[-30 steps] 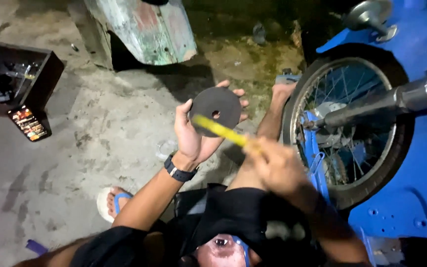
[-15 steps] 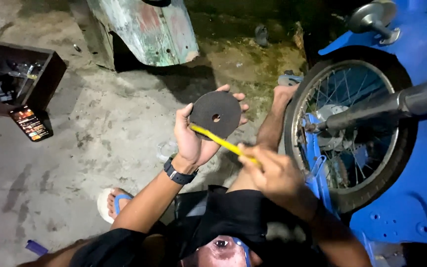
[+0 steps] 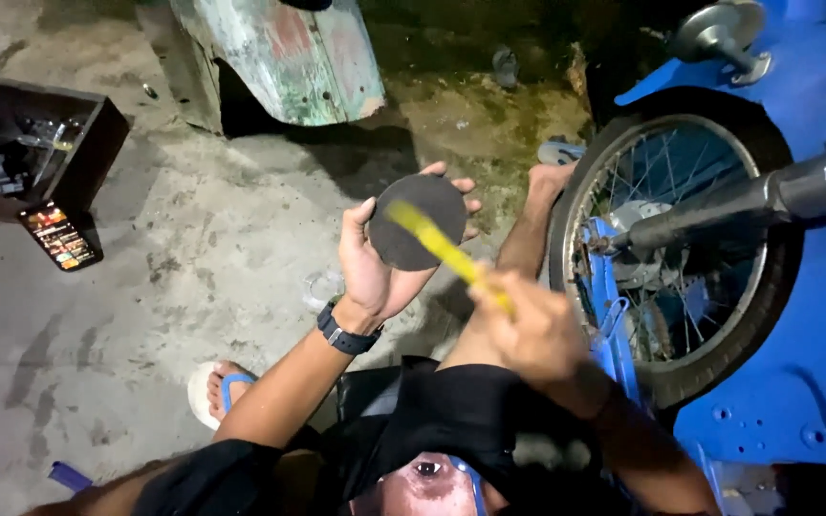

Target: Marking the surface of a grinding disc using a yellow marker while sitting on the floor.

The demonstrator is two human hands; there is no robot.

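My left hand [image 3: 370, 272], with a black watch on its wrist, holds up a dark round disc [image 3: 432, 201] by its edge, fingers curled behind it. My right hand [image 3: 532, 330] is blurred and grips a thin yellow tool [image 3: 442, 250]. The tool lies slantwise across the disc's face, its tip near the disc's upper left rim. Both hands are raised over the concrete floor, just left of a spoked wheel [image 3: 671, 258].
The wheel belongs to a blue vehicle [image 3: 815, 334] on the right, crossed by a grey metal bar [image 3: 738, 201]. A dark box of tools [image 3: 78, 153] and a small packet [image 3: 59, 234] lie at the left. A worn green panel [image 3: 279, 57] stands behind. A sandalled foot [image 3: 222, 392] rests below.
The yellow tool's tip has slid up across the disc's face and now covers its centre hole. My right hand has shifted slightly and is blurred. The left hand still holds the disc.
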